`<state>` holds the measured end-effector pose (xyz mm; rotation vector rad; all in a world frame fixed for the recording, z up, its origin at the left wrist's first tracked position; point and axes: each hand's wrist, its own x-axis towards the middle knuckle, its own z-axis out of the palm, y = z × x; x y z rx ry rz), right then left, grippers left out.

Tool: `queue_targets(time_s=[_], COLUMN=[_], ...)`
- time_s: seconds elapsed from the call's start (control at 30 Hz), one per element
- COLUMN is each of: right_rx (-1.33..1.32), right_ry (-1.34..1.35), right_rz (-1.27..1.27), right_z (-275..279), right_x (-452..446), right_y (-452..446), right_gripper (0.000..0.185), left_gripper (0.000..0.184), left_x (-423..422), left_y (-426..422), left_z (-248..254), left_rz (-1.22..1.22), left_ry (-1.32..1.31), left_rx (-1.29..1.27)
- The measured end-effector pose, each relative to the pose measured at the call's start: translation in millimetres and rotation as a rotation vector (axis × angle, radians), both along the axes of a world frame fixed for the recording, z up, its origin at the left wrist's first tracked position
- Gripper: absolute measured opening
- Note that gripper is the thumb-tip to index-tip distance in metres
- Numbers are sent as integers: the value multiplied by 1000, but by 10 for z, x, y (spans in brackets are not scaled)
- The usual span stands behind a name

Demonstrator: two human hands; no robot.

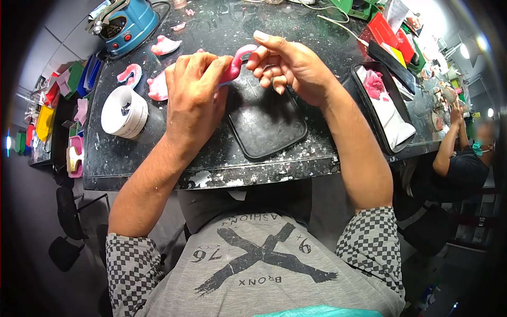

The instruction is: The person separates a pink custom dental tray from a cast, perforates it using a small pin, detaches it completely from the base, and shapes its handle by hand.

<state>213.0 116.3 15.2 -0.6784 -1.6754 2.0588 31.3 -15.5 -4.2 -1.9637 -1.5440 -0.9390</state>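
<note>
My left hand (195, 87) is closed around a pink dental wax piece (234, 72), above the bench. A soft, curved strip of the wax sticks up from its right side, bending toward my right hand (290, 66). The fingers of my right hand are loosely curled, with the thumb raised apart from them. The strip's tip lies beside the index finger; whether they touch is unclear. Most of the held piece is hidden by my left fingers. Below the hands is a black rectangular tray or mat (269, 129). Another pink and white dental piece (158, 87) shows left of my left hand.
A white tub (124, 112) stands at left, near a pink-and-white dental piece (130, 75) and another (165, 45). A blue machine (122, 26) is behind. At right, a black bin (404, 116) holds pink scraps and white paper. A co-worker (465, 164) sits far right.
</note>
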Motion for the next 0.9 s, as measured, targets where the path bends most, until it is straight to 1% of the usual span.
queue_targets(time_s=[0.07, 0.2, 0.53, 0.9], right_rx=[-49, -23, -39, -24], right_ry=[78, 152, 155, 157], right_rz=[0, 29, 31, 32], right_z=[0, -127, -102, -65], right_x=[-23, -27, -22, 4], right_y=[-42, 54, 28, 16], right_gripper=[38, 35, 34, 39], left_gripper=[49, 48, 44, 46], left_x=[15, 6, -15, -3], left_y=[-9, 6, 32, 41], left_z=[9, -16, -37, -27], left_rz=[4, -3, -33, -83], left_ry=[-5, -15, -66, -168], left_rx=[-25, -35, -12, -48])
